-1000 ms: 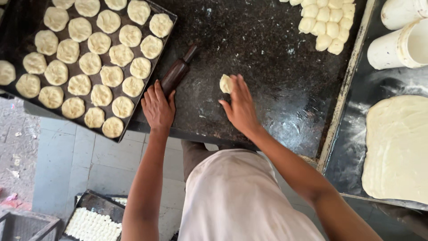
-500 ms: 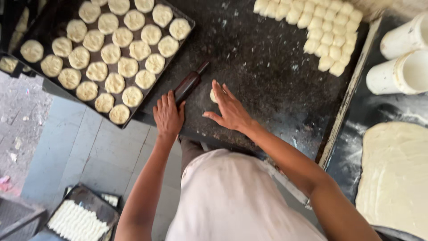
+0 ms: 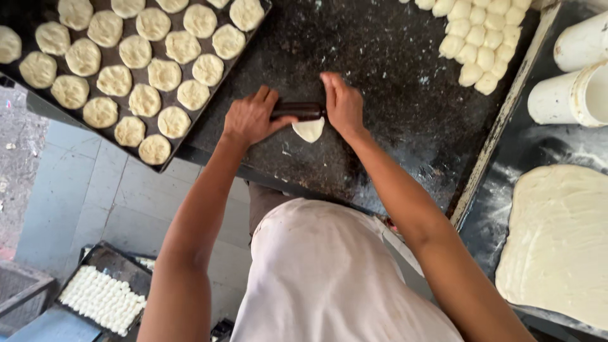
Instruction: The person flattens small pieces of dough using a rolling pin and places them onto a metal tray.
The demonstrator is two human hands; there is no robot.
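Left hand (image 3: 250, 119) has its fingers curled narrow over the left end of a dark rolling pin (image 3: 299, 111); right hand (image 3: 342, 104) lies over the right end, fingers bent down across it. The rolling pin lies level between the two hands, resting on the upper edge of a small flattened dough piece (image 3: 309, 130), which sits on the dark counter (image 3: 392, 120) just below the pin and between the wrists.

To the left, touching the counter's edge, a dark baking tray (image 3: 190, 142) carries rows of round flattened dough discs (image 3: 164, 75). At the upper right of the counter lies a block of small uncut dough pieces (image 3: 481, 44). Further right, beyond a metal edge, stand two white tubs (image 3: 570, 95), and below them a large sheet of spread dough (image 3: 560, 240). On the floor, lower left, a second tray (image 3: 104, 294) holds small white pieces.
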